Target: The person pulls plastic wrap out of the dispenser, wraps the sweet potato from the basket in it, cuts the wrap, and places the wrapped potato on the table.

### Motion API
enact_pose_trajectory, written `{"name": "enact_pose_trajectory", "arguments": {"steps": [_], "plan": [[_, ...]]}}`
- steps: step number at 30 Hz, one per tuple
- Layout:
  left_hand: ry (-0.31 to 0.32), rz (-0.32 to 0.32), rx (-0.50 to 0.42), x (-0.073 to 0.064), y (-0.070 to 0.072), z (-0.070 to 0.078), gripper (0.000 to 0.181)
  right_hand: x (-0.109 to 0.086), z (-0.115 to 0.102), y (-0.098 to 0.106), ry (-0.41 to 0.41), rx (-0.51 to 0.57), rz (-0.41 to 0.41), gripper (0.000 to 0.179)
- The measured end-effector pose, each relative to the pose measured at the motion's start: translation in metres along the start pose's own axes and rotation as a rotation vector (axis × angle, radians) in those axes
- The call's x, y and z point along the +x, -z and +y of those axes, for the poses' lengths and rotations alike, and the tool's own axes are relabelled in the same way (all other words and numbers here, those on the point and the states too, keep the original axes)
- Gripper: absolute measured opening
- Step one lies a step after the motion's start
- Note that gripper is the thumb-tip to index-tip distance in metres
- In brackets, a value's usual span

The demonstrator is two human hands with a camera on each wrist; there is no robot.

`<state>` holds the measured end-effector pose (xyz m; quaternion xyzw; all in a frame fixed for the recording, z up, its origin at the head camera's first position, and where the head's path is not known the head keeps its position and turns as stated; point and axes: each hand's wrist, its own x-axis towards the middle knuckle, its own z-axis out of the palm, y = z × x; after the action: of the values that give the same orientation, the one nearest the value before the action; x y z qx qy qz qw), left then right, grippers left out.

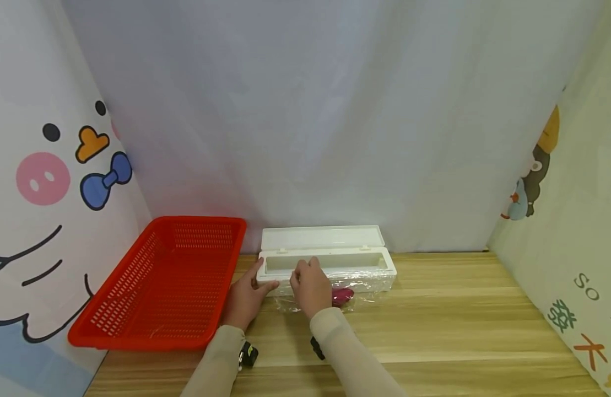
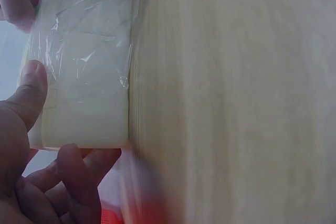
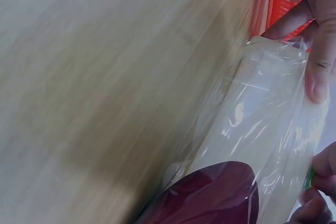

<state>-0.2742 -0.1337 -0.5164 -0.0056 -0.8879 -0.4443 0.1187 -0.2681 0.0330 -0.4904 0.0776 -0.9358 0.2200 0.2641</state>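
Observation:
A white cling film dispenser box [image 1: 391, 270] stands on the table with its hinged lid [image 1: 322, 237] raised. Clear film [image 1: 369, 281] drapes over its front, and a dark red oval patch [image 3: 215, 195] shows on that side. My left hand [image 1: 245, 298] grips the box's left end, thumb along the front top edge, other fingers bent against the end face. At that same front edge, right of the left thumb, my right hand [image 1: 312, 286] pinches a small green piece [image 3: 308, 178] between thumb and fingers. Most of this piece is hidden by the fingertips.
Close to the left hand, a red plastic basket [image 1: 206, 331] takes up the left of the wooden table [image 1: 459, 331]. A pale curtain [image 1: 310, 138] hangs right behind the box. Printed cloth walls [image 1: 558, 248] stand at both sides.

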Motion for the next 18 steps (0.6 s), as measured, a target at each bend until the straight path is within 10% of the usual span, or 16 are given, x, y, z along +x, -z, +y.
{"name": "enact_pose_trajectory", "arguments": {"steps": [18], "plan": [[0.002,-0.014,-0.029,0.0007,0.0006,-0.0012,0.075,-0.0021,0.0038,0.0062,-0.004,0.010,0.033,0.020]]}}
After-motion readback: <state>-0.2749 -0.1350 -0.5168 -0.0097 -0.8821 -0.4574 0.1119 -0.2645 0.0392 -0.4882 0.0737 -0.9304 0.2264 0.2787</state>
